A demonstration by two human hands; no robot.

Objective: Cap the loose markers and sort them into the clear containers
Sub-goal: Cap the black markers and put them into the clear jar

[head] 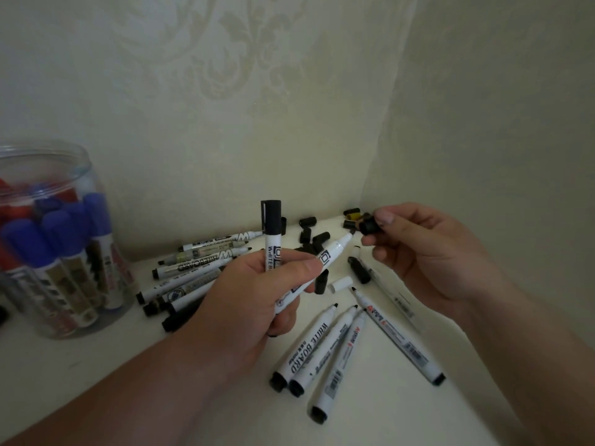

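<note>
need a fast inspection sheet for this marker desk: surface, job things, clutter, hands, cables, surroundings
surface: white tabletop, set in a wall corner
job's things: loose markers lie uncapped in two groups; loose caps lie near the corner; clear container at left holds blue and red capped markers
clutter: white cap-like piece among the markers
hands: left hand grips a capped marker and an uncapped marker; right hand pinches a black cap close to the uncapped tip
cables: nothing seen
surroundings: pale patterned wallpaper
</note>
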